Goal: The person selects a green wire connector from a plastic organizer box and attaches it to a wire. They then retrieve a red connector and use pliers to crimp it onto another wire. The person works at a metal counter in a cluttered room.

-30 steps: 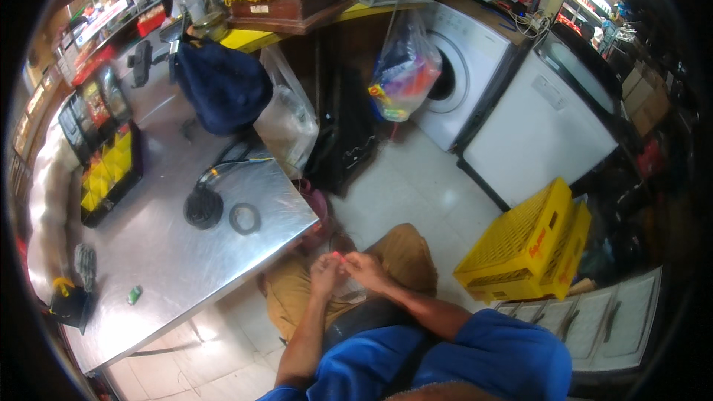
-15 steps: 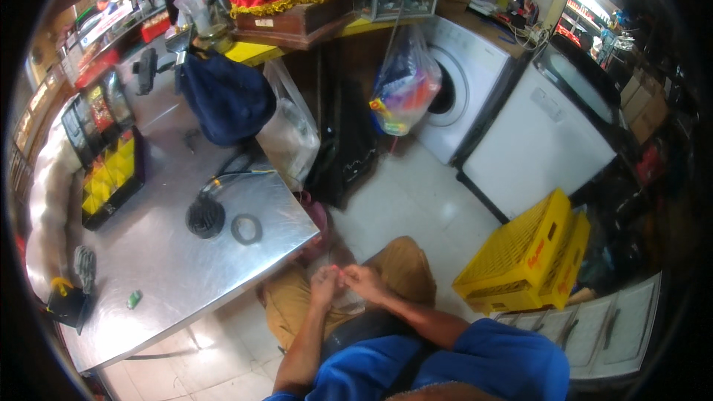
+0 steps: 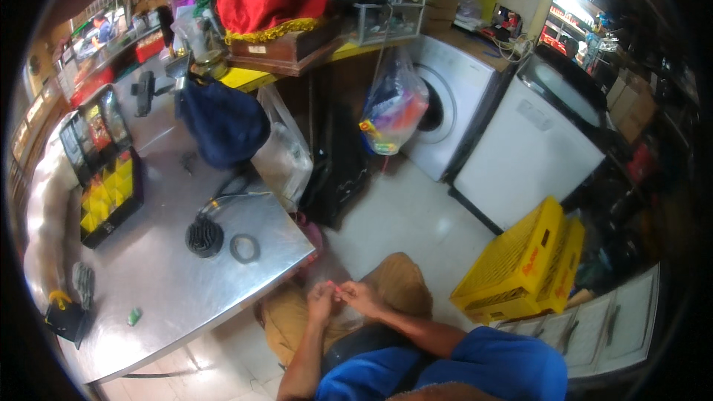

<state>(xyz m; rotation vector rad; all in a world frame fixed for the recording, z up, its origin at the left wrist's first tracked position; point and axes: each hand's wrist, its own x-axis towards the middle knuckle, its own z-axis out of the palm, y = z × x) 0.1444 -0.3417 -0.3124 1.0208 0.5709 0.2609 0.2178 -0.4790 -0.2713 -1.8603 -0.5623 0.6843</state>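
Over my lap, my left hand [image 3: 321, 299] and my right hand [image 3: 359, 298] meet, fingers pinched together. Between the fingertips a small reddish-pink thing [image 3: 338, 290] shows; its kind is too small to make out. Something clear, like thin plastic [image 3: 349, 318], seems to hang below my hands. To the left is a metal table [image 3: 223, 289], with a dark ridged round object [image 3: 204, 237] trailing a cord and a grey ring, perhaps a tape roll [image 3: 256, 248], near its corner. A small green item [image 3: 134, 317] lies toward its near left end.
An open organizer case with yellow compartments [image 3: 108, 193] and a dark blue cloth bag [image 3: 223, 122] are on the table. Yellow crates [image 3: 505, 267] stand at right, beside white drawers [image 3: 616, 327]. Farther off are a front-loading washer [image 3: 453, 104], a white appliance [image 3: 527, 148] and a hanging plastic bag [image 3: 397, 100].
The whole view has shifted, with the surroundings sitting slightly lower in the picture. My hands stay together at the small reddish-pink thing.
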